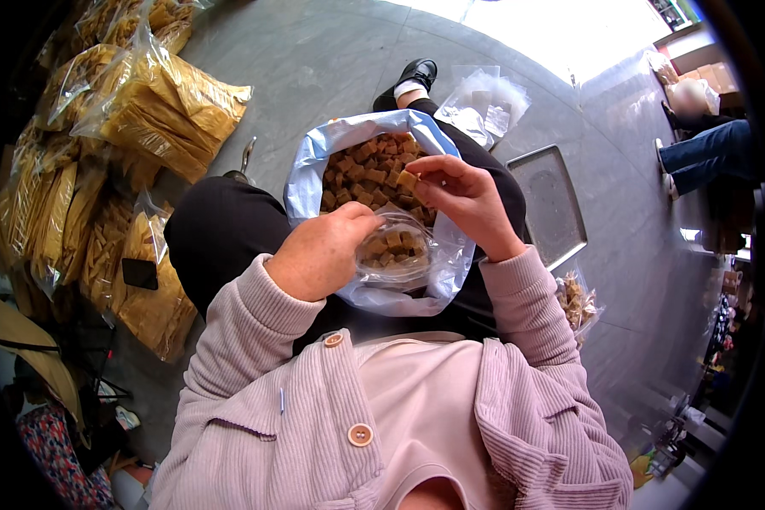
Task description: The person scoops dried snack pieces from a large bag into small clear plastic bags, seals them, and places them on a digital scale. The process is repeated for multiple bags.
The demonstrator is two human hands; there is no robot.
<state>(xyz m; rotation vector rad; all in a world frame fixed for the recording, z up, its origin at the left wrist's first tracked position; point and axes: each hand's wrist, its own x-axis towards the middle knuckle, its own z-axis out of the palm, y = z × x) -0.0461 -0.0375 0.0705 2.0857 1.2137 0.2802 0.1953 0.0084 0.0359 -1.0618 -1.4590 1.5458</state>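
A large light-blue plastic sack (304, 174) stands between my legs, its rim rolled outward and its inside full of brown cubes (367, 163). Over its near side, my left hand (327, 246) pinches the rim of a small clear plastic bag (394, 274). Several paler cubes (392, 245) lie inside that bag. My right hand (463, 197) is raised above the sack's right side, with a single tan cube (407, 180) between thumb and fingertips. The left fingertips are partly hidden behind the hand.
Clear bags of yellow-brown strips (165, 106) are heaped at left, with a dark phone (140, 274) on one. A metal tray (548, 204), clear empty bags (486, 106) and a small filled bag (576, 304) lie to the right. Another person's legs (705, 157) show far right.
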